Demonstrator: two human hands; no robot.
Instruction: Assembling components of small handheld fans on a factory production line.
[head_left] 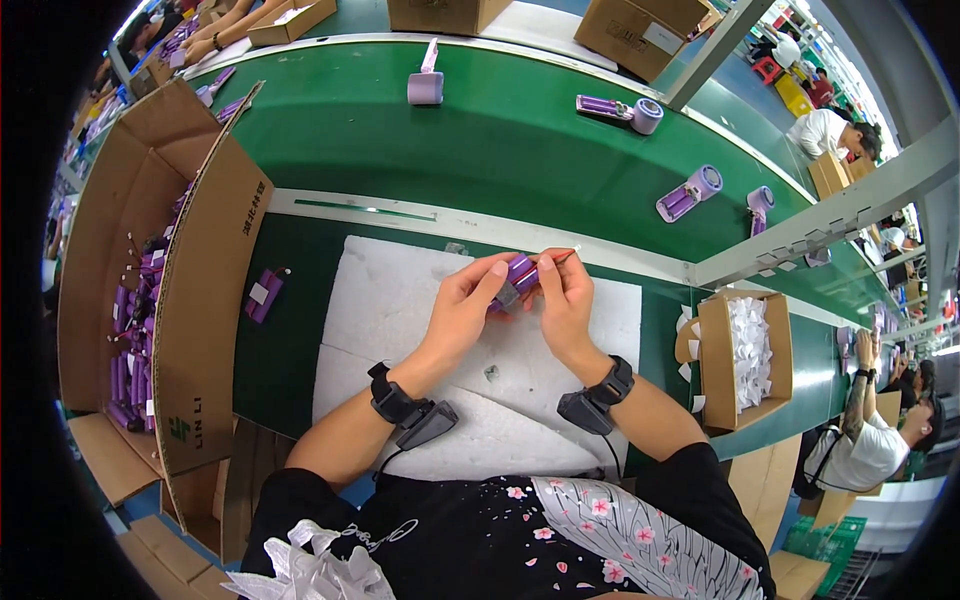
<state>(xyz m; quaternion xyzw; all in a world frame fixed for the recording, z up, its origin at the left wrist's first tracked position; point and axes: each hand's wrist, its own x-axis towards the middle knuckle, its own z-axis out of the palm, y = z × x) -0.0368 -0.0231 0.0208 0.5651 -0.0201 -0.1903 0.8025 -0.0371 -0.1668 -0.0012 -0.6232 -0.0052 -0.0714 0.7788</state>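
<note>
Steadying the purple battery pack (520, 270) matters most; the left hand (462, 296) grips its left side between thumb and fingers, and the right hand (567, 305) seems to pinch its right side, where a thin red lead (563, 256) runs along the fingertips; the hands are close together, both on the pack, above the white foam pad (400, 320); I would let the left bear the weight, press lightly, and leave the lead slack, since a tug could strain its joint; staying low over the foam would soften any drop; further out, a loose pack (264, 295) lies on the green table (278, 375), beside the tall carton (212, 330) of similar packs; at right stands a smaller box (716, 350) of white slips (750, 350).
</note>
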